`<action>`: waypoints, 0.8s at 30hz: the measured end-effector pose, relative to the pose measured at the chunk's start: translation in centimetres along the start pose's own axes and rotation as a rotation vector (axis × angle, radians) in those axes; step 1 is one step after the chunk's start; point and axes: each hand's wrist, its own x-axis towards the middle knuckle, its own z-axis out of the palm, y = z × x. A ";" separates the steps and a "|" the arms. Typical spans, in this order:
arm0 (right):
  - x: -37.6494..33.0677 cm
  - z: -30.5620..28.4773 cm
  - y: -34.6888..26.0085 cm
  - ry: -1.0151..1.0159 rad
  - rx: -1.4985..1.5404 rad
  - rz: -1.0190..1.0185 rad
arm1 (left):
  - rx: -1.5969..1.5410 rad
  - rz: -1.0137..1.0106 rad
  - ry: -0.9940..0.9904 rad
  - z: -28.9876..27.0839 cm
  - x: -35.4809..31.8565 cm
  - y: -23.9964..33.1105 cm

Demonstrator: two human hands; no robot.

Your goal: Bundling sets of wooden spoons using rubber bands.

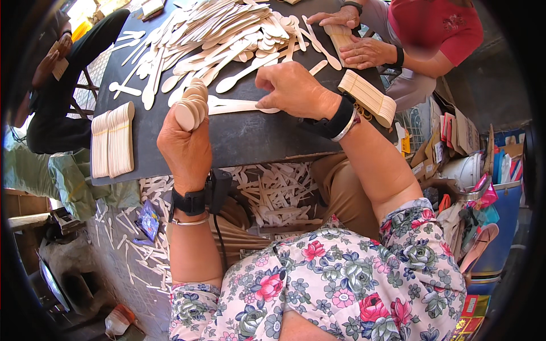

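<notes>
My left hand point(185, 139) is closed around a bunch of wooden spoons point(192, 108), their rounded ends fanned upward. To its right, my right hand point(298, 90) is low over the dark table, with bent fingers at one end of a pale wooden spoon point(239, 107). That spoon lies nearly level, its other end close to my left hand. Beyond both hands a large loose heap of wooden spoons point(222, 28) covers the far part of the table. A neat stack of flat wooden pieces point(112, 139) stands at the left edge, and another banded stack point(367, 98) sits at the right.
Across the dark table point(244, 139), a co-worker's hands point(364, 48) hold a stack of wooden pieces point(339, 41). At far left another person's hand point(48, 65) holds a small stack. Loose spoons point(276, 193) lie beneath the table. A blue bin point(497, 233) stands at right.
</notes>
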 end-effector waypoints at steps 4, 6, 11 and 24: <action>-0.2 0.9 1.3 -0.270 -0.433 0.148 | -0.070 0.003 0.116 -0.6 0.5 -0.5; 0.0 0.9 1.6 -0.326 -0.345 0.259 | -0.130 0.015 0.160 -0.9 0.7 -0.7; -0.2 0.4 2.3 -0.345 -0.167 0.190 | -0.123 -0.006 0.205 -0.9 0.8 -1.0; -0.2 0.1 -1.0 -0.135 0.995 0.193 | 0.594 0.465 -0.205 0.8 -0.3 1.7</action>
